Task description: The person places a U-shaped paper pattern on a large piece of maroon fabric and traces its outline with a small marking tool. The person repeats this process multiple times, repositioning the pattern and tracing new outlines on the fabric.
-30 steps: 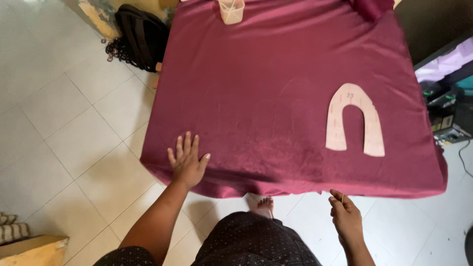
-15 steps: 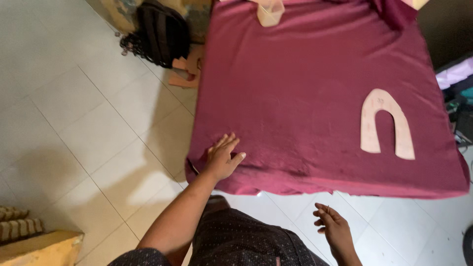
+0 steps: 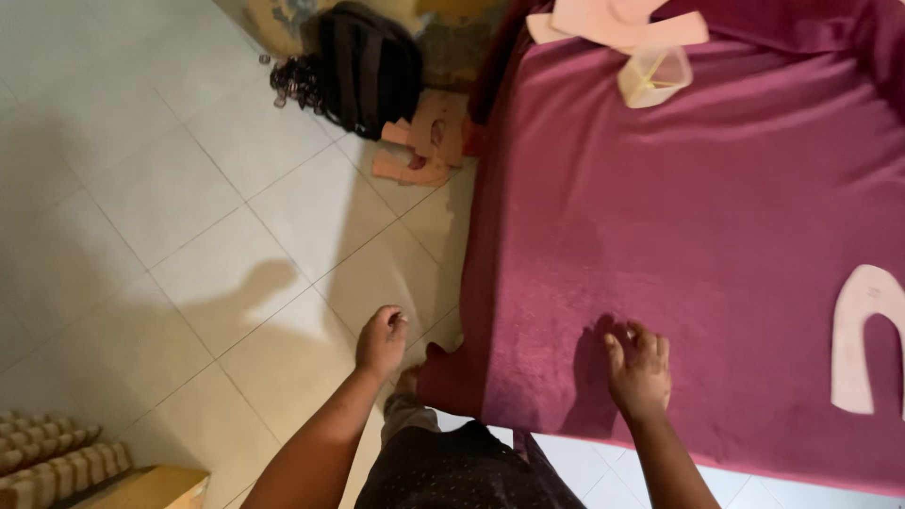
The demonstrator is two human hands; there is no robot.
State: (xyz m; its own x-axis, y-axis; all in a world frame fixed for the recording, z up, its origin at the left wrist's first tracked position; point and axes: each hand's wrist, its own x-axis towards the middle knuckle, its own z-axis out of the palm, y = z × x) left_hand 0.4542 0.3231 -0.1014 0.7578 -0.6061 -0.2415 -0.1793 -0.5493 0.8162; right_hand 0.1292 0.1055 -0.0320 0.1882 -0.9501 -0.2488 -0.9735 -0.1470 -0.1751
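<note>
The work in hand looked like laying out the maroon cloth (image 3: 679, 236) over the tabletop. The cloth covered the surface fully and its near left corner (image 3: 448, 377) drooped over the edge. The right hand (image 3: 639, 375) lay flat on the cloth close to the near edge, its fingers released and spread, pressing on the fabric rather than gripping it. The left hand (image 3: 380, 341) hung off the tabletop over the tiled floor (image 3: 141, 236), just beside that drooping corner. Its fingers were curled inward, and I could not tell whether they pinched anything. By my judgement, flattening further would call for drawing that corner taut while the right palm kept the fabric pinned. Counted: one cloth; one pale pink U-shaped piece (image 3: 863, 349) lying on it well to the right of the right hand; one small clear container (image 3: 653, 75) near the far edge; at least two flat pink pieces (image 3: 613, 19) beyond it, partly cut off by the frame. On the floor lay one black bag (image 3: 363, 66) and, beside it, a small heap of pinkish cutouts (image 3: 424, 141), too overlapped to count.
</note>
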